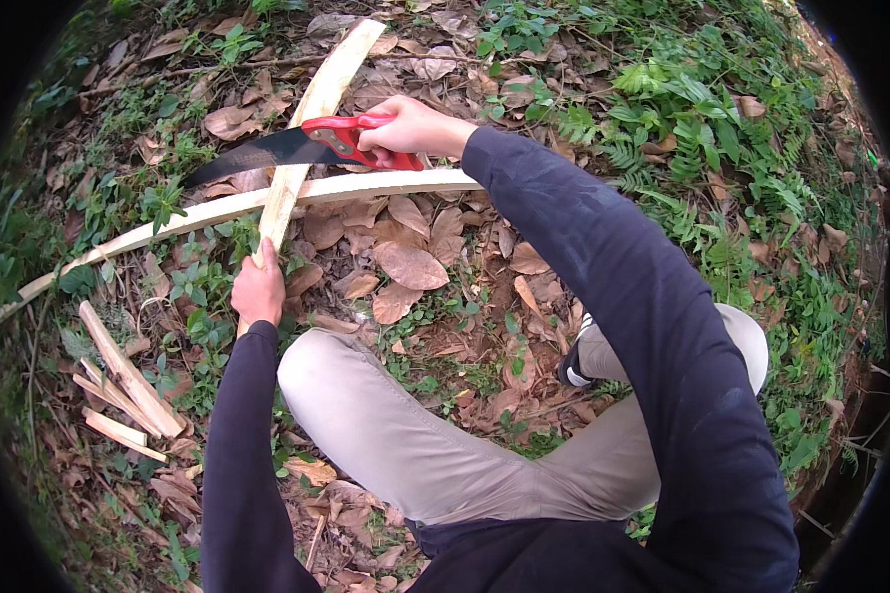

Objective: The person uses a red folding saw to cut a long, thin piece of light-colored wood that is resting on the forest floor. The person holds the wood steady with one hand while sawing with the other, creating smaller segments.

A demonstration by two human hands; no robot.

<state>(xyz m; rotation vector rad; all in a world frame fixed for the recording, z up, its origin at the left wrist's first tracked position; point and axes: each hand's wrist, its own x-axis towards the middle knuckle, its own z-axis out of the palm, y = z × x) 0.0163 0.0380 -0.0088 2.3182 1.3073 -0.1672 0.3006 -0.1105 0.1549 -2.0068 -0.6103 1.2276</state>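
Note:
My right hand (405,131) is closed round the red handle of a hand saw (257,155). The saw's dark blade points left and lies across a pale wooden strip (331,81). My left hand (259,289) grips the near end of that strip, which slants up and away to the right. Beneath it runs a second, longer wooden strip (198,216), crossing from the left edge to under my right sleeve. The blade meets the slanting strip just beyond this crossing; whether it has cut into the wood I cannot tell.
Several short cut wood pieces (129,376) lie on the ground at the left. Dry brown leaves (410,265) and low green plants (682,128) cover the ground. My bent legs (415,435) and a dark shoe (572,366) are close by. A thin stick (208,71) lies at the far side.

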